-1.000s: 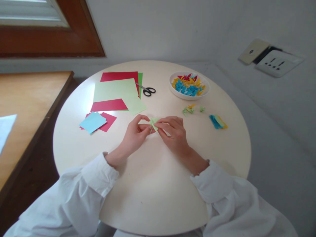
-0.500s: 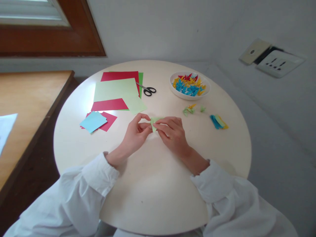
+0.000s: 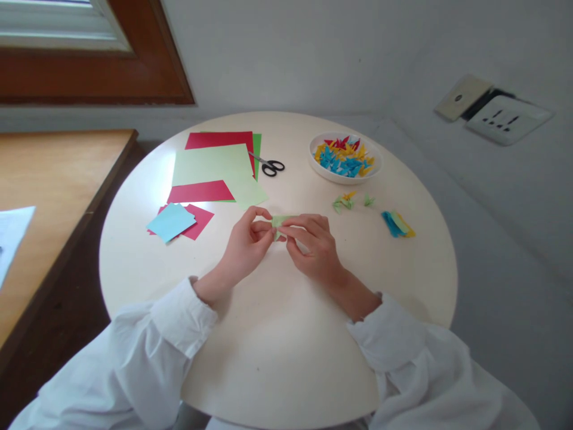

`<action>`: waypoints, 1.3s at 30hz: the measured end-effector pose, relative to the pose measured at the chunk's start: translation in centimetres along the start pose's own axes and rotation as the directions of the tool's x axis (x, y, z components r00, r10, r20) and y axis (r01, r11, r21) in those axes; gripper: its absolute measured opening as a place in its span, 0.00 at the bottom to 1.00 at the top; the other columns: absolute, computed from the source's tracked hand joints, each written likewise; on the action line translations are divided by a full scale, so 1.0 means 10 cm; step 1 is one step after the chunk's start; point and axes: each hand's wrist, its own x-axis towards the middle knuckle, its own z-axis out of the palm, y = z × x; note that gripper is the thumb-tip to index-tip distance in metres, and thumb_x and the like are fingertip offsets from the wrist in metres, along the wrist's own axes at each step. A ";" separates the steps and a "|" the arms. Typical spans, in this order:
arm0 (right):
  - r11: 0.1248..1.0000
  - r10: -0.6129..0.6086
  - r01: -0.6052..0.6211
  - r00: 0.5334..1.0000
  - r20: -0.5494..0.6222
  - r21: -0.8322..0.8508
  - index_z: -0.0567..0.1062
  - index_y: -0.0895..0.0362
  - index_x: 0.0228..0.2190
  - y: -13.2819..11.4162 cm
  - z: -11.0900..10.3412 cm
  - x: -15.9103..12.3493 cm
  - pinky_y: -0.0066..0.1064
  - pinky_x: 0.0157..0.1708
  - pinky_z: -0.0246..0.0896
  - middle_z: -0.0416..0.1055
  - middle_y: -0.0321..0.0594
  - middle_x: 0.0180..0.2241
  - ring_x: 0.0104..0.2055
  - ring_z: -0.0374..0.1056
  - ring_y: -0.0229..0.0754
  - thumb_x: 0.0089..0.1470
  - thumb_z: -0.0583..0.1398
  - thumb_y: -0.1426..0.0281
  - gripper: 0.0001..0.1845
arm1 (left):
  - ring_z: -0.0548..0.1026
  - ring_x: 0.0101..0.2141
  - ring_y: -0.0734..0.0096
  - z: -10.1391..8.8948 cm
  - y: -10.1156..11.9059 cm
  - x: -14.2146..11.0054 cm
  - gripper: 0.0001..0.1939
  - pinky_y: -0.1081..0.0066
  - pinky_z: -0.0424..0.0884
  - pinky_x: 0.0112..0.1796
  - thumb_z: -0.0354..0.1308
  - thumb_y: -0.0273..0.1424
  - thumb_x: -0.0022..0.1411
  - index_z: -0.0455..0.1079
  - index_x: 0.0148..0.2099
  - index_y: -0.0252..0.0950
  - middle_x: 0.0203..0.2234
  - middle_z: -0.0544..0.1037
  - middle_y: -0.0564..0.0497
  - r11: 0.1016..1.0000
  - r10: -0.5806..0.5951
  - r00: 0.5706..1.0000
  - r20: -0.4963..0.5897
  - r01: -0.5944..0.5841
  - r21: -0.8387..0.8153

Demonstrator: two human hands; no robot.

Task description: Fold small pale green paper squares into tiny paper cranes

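Observation:
A small folded piece of light green paper is held between my two hands over the middle of the round table. My left hand pinches its left side between thumb and fingers. From the right, my right hand grips it with the fingertips, its index and middle fingers lying across the paper's front. My fingers cover much of the paper, so its exact folds are hard to make out.
On the white round table are large coloured sheets, black-handled scissors, cut squares, a white bowl of folded paper cranes, a few loose folded pieces and a small folded stack. A wooden desk stands left.
The lower point of the green paper, hanging down before, now looks folded up or covered by my fingers. My right fingertips have shifted slightly left. The whole view has moved a little.

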 end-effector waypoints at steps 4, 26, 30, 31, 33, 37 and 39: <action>0.997 0.067 -0.072 0.990 -0.125 -0.036 0.72 0.53 0.35 -0.04 -0.03 0.02 0.38 0.39 0.63 0.72 0.40 0.32 0.38 0.67 0.43 0.51 0.58 0.75 0.09 | 0.75 0.27 0.71 -0.02 -0.03 -0.01 0.09 0.72 0.68 0.29 0.53 0.26 0.55 0.56 0.37 0.39 0.21 0.71 0.57 0.993 0.051 0.999 -0.014 -0.049 0.107; 0.984 0.157 -0.146 0.982 -0.107 0.105 0.71 0.55 0.27 -0.03 0.01 0.01 0.36 0.35 0.65 0.72 0.38 0.27 0.34 0.68 0.41 0.51 0.60 0.74 0.03 | 0.74 0.43 0.64 -0.06 -0.07 -0.01 0.02 0.63 0.71 0.43 0.56 0.27 0.57 0.69 0.34 0.36 0.41 0.76 0.44 0.771 0.445 0.896 0.000 -0.383 0.509; 0.985 0.148 -0.138 0.984 -0.094 0.106 0.71 0.55 0.28 -0.04 0.01 0.02 0.36 0.35 0.66 0.72 0.39 0.28 0.34 0.68 0.41 0.51 0.59 0.75 0.03 | 0.72 0.44 0.64 -0.07 -0.10 0.00 0.02 0.61 0.69 0.43 0.57 0.26 0.57 0.70 0.34 0.37 0.42 0.73 0.45 0.702 0.507 0.862 -0.005 -0.409 0.583; 0.985 0.145 -0.135 0.986 -0.089 0.104 0.71 0.54 0.28 -0.04 0.01 0.02 0.36 0.35 0.65 0.72 0.38 0.28 0.34 0.68 0.41 0.51 0.59 0.75 0.03 | 0.72 0.43 0.64 -0.07 -0.11 0.00 0.02 0.62 0.69 0.42 0.57 0.26 0.56 0.70 0.34 0.37 0.40 0.73 0.46 0.691 0.515 0.857 -0.011 -0.408 0.596; 0.987 0.133 -0.126 0.988 -0.076 0.097 0.70 0.54 0.28 -0.05 0.01 0.02 0.36 0.35 0.65 0.73 0.38 0.28 0.34 0.68 0.41 0.51 0.59 0.75 0.04 | 0.71 0.38 0.66 -0.06 -0.12 0.00 0.02 0.64 0.69 0.38 0.57 0.26 0.56 0.70 0.33 0.37 0.34 0.71 0.48 0.680 0.524 0.851 -0.020 -0.404 0.612; 0.990 0.120 -0.115 0.991 -0.061 0.075 0.70 0.54 0.28 -0.05 0.01 0.03 0.36 0.35 0.65 0.73 0.38 0.28 0.34 0.68 0.41 0.52 0.58 0.75 0.04 | 0.70 0.33 0.70 -0.05 -0.12 0.00 0.03 0.68 0.68 0.33 0.56 0.25 0.56 0.70 0.33 0.36 0.30 0.69 0.50 0.692 0.500 0.866 -0.017 -0.388 0.609; 0.992 0.117 -0.113 0.992 -0.054 0.064 0.70 0.54 0.28 -0.05 0.02 0.02 0.35 0.34 0.64 0.73 0.39 0.28 0.33 0.68 0.41 0.52 0.58 0.75 0.04 | 0.70 0.33 0.71 -0.04 -0.12 0.00 0.03 0.69 0.68 0.33 0.56 0.24 0.56 0.69 0.33 0.36 0.30 0.69 0.51 0.711 0.488 0.873 -0.021 -0.383 0.590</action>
